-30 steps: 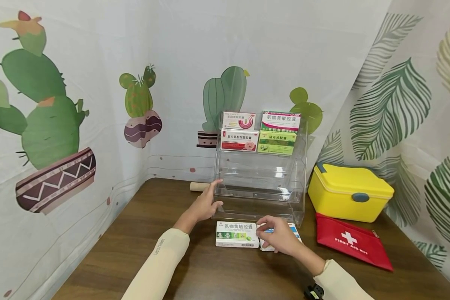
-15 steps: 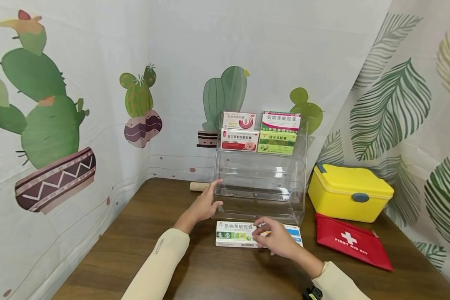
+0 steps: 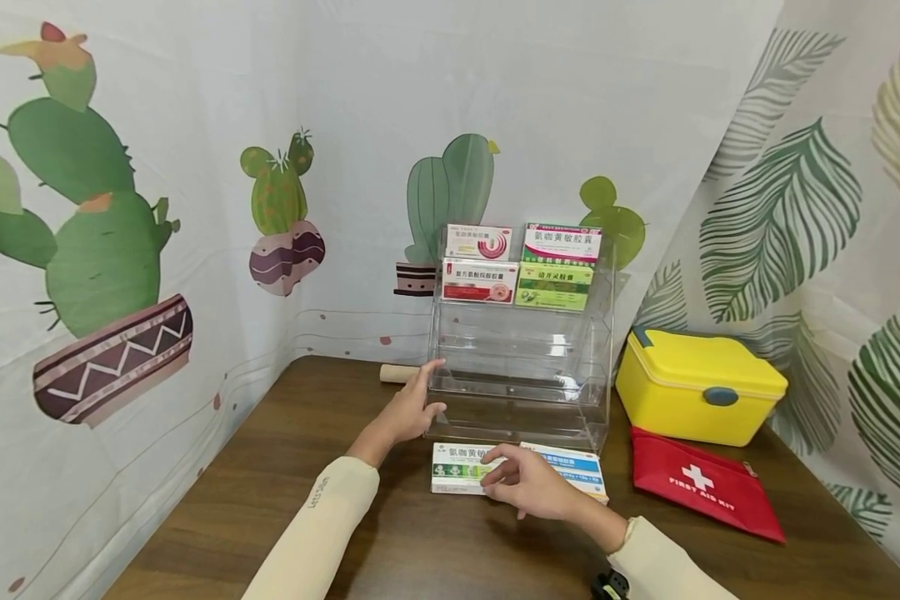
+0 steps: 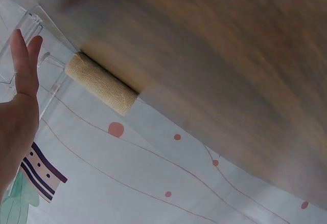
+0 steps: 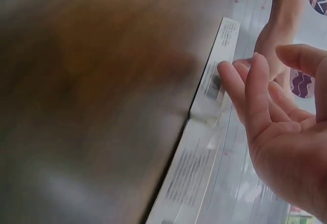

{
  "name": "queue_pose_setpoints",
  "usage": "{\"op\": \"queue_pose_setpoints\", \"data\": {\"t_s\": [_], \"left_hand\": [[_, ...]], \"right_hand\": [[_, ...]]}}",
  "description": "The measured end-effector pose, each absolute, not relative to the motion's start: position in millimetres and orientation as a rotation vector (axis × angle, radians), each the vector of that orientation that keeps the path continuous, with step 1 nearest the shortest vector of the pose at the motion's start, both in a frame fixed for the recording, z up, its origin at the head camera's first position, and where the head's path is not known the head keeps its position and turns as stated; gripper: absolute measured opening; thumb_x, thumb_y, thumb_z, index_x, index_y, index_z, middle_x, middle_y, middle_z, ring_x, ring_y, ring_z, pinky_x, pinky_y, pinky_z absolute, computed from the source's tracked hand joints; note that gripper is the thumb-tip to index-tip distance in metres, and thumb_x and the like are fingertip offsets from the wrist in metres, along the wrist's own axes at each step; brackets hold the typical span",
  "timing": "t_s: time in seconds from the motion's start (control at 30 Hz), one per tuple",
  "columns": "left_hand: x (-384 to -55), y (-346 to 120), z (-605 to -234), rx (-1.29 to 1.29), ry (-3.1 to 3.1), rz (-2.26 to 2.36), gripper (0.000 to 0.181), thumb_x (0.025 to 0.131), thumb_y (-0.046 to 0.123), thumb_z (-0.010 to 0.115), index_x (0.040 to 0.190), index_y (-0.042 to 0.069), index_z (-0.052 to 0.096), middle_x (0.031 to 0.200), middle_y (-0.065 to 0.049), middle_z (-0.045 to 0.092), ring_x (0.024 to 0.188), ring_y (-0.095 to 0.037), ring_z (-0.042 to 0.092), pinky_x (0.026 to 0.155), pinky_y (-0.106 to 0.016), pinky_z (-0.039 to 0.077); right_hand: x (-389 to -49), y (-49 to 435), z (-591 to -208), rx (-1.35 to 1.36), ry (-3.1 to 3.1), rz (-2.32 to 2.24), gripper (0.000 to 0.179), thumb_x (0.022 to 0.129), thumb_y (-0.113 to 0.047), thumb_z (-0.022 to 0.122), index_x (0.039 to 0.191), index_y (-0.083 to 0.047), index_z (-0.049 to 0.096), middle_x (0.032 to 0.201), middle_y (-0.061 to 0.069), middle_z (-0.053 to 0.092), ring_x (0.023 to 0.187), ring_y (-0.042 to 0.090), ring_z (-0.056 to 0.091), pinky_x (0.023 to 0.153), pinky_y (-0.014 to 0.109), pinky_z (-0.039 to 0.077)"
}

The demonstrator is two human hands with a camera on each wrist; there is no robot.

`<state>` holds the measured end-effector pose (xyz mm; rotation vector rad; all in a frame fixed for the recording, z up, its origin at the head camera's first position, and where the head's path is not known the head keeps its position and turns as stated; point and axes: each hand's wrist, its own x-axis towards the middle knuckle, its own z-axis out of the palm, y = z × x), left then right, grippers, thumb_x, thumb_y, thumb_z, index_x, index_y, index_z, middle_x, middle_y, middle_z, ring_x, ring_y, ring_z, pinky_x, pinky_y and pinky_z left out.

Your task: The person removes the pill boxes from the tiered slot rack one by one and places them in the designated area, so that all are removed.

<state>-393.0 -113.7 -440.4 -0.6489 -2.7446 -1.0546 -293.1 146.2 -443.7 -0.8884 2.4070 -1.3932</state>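
My left hand [image 3: 405, 408] is at the left side of a clear acrylic display rack [image 3: 510, 387], fingers extended against its edge. In the left wrist view two straight fingers [image 4: 25, 63] lie along the clear plastic. My right hand [image 3: 532, 485] is over the white-and-green medicine box [image 3: 453, 471], partly covering it; its fingers are loosely bent and hold nothing. A white-and-blue medicine box [image 3: 581, 472] lies close beside it to the right. Both boxes lie flat in front of the rack. In the right wrist view, the right fingers [image 5: 258, 96] overlap the farther box; contact is unclear.
Several medicine boxes, one of them green [image 3: 555, 286], stand in the rack's upper tiers. A beige roll [image 3: 396, 373] lies behind the left hand. On the right are a yellow case [image 3: 697, 387] and a red first aid pouch [image 3: 705, 487] on the wooden table [image 3: 435, 550].
My right hand has moved left from the white-and-blue box to over the white-and-green box, uncovering more of the former. The left hand has stayed at the rack.
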Motion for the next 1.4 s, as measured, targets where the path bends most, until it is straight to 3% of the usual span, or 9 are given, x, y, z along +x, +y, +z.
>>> {"op": "queue_pose_setpoints", "data": {"t_s": [0.27, 0.73, 0.83, 0.9, 1.07, 1.3, 1.4], "left_hand": [[-390.6, -112.6, -439.1, -0.648, -2.734, -1.055, 0.075, 0.100, 0.021, 0.060, 0.157, 0.031, 0.011, 0.157, -0.022, 0.027, 0.116, -0.043, 0.056, 0.095, -0.058, 0.045], [-391.6, -112.7, -438.0, -0.640, -2.734, -1.029, 0.075, 0.101, 0.023, 0.059, 0.157, 0.030, 0.010, 0.156, -0.022, 0.028, 0.121, -0.044, 0.053, 0.097, -0.060, 0.043], [-390.5, -113.2, -437.4, -0.635, -2.737, -1.027, 0.075, 0.101, 0.022, 0.059, 0.157, 0.031, 0.010, 0.156, -0.024, 0.027, 0.117, -0.045, 0.055, 0.096, -0.061, 0.043], [-389.6, -113.3, -436.8, -0.635, -2.742, -1.029, 0.076, 0.101, 0.021, 0.059, 0.156, 0.033, 0.009, 0.156, -0.024, 0.027, 0.113, -0.044, 0.057, 0.097, -0.061, 0.042], [-389.1, -113.8, -437.0, -0.652, -2.736, -1.030, 0.075, 0.101, 0.021, 0.058, 0.157, 0.030, 0.009, 0.156, -0.024, 0.026, 0.111, -0.044, 0.058, 0.100, -0.063, 0.039], [-390.7, -113.4, -438.2, -0.657, -2.735, -1.031, 0.075, 0.101, 0.023, 0.058, 0.157, 0.027, 0.009, 0.156, -0.024, 0.026, 0.112, -0.044, 0.058, 0.100, -0.064, 0.038], [-390.1, -112.8, -438.5, -0.664, -2.750, -1.043, 0.075, 0.102, 0.022, 0.057, 0.158, 0.027, 0.008, 0.157, -0.023, 0.024, 0.109, -0.042, 0.059, 0.099, -0.064, 0.039]], "right_hand": [[-295.4, 126.7, -441.4, -0.908, 2.360, -1.400, 0.034, 0.093, -0.011, 0.068, 0.124, 0.000, 0.057, 0.108, 0.015, 0.072, 0.080, 0.033, 0.071, 0.044, 0.037, 0.052], [-302.4, 126.5, -433.9, -0.954, 2.456, -1.446, 0.039, 0.094, -0.012, 0.068, 0.128, 0.001, 0.054, 0.113, 0.019, 0.070, 0.090, 0.024, 0.071, 0.045, 0.036, 0.052], [-306.2, 131.0, -426.4, -0.949, 2.517, -1.482, 0.038, 0.094, -0.011, 0.067, 0.129, -0.001, 0.055, 0.114, 0.020, 0.070, 0.088, 0.027, 0.070, 0.046, 0.034, 0.052], [-310.0, 134.7, -421.7, -0.942, 2.582, -1.494, 0.037, 0.094, -0.011, 0.067, 0.129, -0.004, 0.056, 0.112, 0.019, 0.070, 0.088, 0.027, 0.070, 0.054, 0.031, 0.055], [-323.5, 143.6, -411.2, -0.873, 2.750, -1.543, 0.034, 0.092, -0.009, 0.069, 0.125, -0.004, 0.062, 0.103, 0.012, 0.074, 0.087, 0.019, 0.070, 0.064, 0.028, 0.055], [-344.7, 157.3, -387.2, -0.619, 2.835, -1.815, 0.025, 0.092, -0.011, 0.071, 0.116, -0.003, 0.066, 0.101, 0.014, 0.073, 0.075, 0.016, 0.066, 0.053, 0.040, 0.055], [-354.0, 166.0, -375.6, -0.605, 2.958, -1.846, 0.022, 0.092, -0.009, 0.071, 0.113, -0.002, 0.069, 0.103, 0.016, 0.073, 0.075, 0.022, 0.066, 0.054, 0.033, 0.055]]}}
